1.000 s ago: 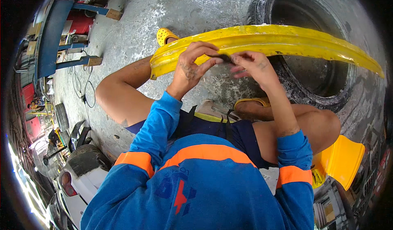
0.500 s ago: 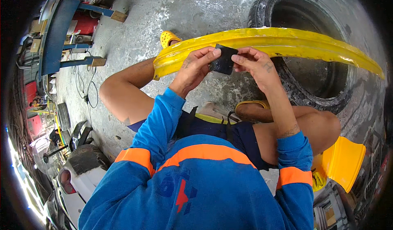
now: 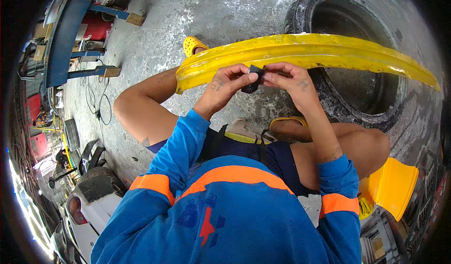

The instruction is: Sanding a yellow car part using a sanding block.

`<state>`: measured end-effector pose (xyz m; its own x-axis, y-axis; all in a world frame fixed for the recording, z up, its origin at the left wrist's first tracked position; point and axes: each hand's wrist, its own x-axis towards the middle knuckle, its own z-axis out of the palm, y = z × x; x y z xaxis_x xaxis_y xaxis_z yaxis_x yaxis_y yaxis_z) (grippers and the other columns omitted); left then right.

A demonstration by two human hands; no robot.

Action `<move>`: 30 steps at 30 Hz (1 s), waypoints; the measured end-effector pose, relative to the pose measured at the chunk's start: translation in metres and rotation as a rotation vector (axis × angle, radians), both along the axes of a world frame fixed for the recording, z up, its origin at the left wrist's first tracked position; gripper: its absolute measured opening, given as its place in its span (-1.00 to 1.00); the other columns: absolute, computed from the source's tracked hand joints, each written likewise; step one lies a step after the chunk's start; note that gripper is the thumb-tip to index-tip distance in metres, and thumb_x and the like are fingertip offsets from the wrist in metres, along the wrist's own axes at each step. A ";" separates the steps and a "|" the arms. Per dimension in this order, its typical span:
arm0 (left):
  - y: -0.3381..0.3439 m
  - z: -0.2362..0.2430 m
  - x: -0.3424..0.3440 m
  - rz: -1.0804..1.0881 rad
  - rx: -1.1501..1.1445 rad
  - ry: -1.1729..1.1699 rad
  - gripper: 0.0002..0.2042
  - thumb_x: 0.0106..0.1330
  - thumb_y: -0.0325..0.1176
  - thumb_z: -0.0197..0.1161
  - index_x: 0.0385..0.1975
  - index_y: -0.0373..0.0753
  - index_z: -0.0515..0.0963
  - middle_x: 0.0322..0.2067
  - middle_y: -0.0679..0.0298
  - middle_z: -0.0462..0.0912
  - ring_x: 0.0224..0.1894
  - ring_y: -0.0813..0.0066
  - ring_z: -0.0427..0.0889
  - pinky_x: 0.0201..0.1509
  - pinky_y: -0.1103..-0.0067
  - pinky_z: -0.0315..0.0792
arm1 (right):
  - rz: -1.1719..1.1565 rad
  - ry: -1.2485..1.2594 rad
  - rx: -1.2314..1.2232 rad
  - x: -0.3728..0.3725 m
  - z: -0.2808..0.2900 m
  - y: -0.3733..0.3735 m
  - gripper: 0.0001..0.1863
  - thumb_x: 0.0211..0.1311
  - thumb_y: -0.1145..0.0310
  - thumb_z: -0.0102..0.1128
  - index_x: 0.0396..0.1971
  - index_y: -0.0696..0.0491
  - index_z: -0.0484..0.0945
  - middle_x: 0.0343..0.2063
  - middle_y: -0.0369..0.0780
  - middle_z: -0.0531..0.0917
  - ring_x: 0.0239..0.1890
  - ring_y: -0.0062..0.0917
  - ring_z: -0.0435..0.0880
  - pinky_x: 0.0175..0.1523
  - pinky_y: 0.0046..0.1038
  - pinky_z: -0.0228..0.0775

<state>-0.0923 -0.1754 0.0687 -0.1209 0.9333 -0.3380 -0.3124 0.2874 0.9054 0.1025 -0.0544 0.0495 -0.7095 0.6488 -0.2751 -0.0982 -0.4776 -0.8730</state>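
A small piece of black sandpaper is pinched between my two hands, folded and bent over on itself. My left hand grips its left side with thumb and fingertips. On the other side, my right hand holds it the same way, the two thumbs close together. Just beyond my hands stretches a long, curved yellow car panel, scuffed and patchy on its surface. Its left end lies by my left shin, and its right part passes over a tyre.
A blue metal stand with wood-tipped arms is at the far left, a cable on the floor below it. Beside my right knee rests another yellow panel. A white car part with a lamp sits at the lower left.
The black sandpaper was spread flat as a square; now it is folded smaller. My hands have come slightly closer together. The yellow panel has hardly moved.
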 end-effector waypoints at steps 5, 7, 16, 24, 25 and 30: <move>-0.006 0.002 0.003 -0.060 -0.030 0.260 -0.71 0.31 -0.39 0.49 -0.03 -0.25 0.61 -0.18 0.41 0.70 -0.18 0.64 0.64 -0.10 0.66 0.53 | 0.091 -0.100 -0.102 0.008 0.004 -0.010 -0.65 0.29 0.39 0.43 -0.02 0.28 0.66 -0.12 -0.12 0.75 -0.17 -0.51 0.77 -0.02 -0.45 0.69; -0.007 0.000 0.009 -0.037 0.002 0.298 -0.68 0.30 -0.37 0.50 0.00 -0.27 0.61 -0.15 0.39 0.71 -0.18 0.62 0.65 -0.09 0.65 0.54 | 0.109 -0.123 -0.070 0.008 0.003 -0.010 -0.68 0.28 0.38 0.44 -0.06 0.27 0.70 -0.20 -0.16 0.77 -0.23 -0.53 0.77 -0.05 -0.50 0.66; -0.023 -0.012 -0.009 -0.016 0.034 0.861 -0.72 0.22 -0.31 0.54 -0.16 -0.31 0.70 -0.30 0.13 0.77 -0.21 0.37 0.75 -0.11 0.48 0.58 | 0.109 -0.257 0.281 0.000 -0.002 -0.005 -0.77 0.25 0.34 0.48 -0.21 0.18 0.75 -0.30 -0.26 0.78 -0.26 -0.65 0.71 -0.06 -0.59 0.54; -0.021 -0.028 -0.117 0.003 0.324 1.424 -0.83 0.21 -0.42 0.46 -0.21 -0.22 0.75 -0.22 0.10 0.70 -0.11 0.08 0.62 0.03 0.30 0.52 | -0.384 -0.770 1.047 0.073 -0.023 0.209 -0.55 0.29 0.06 0.44 -0.03 0.12 0.73 -0.06 -0.13 0.77 0.07 -0.42 0.70 0.28 -0.44 0.38; -0.018 -0.033 -0.120 -0.015 0.387 1.427 -0.84 0.23 -0.41 0.44 -0.20 -0.21 0.75 -0.20 0.10 0.68 -0.09 0.06 0.61 0.03 0.28 0.52 | -0.368 -0.755 1.021 0.089 -0.029 0.238 -0.52 0.29 0.03 0.44 -0.01 0.13 0.72 -0.05 -0.12 0.77 0.07 -0.41 0.70 0.28 -0.44 0.37; 0.006 -0.049 -0.112 -0.139 0.459 1.435 -0.79 0.25 -0.36 0.43 -0.13 -0.20 0.70 -0.26 0.09 0.62 -0.11 0.02 0.59 0.02 0.26 0.50 | -0.088 -1.002 1.056 0.168 -0.034 0.314 -0.44 0.34 -0.02 0.37 0.10 0.13 0.66 0.10 -0.06 0.70 0.19 -0.38 0.64 0.36 -0.41 0.31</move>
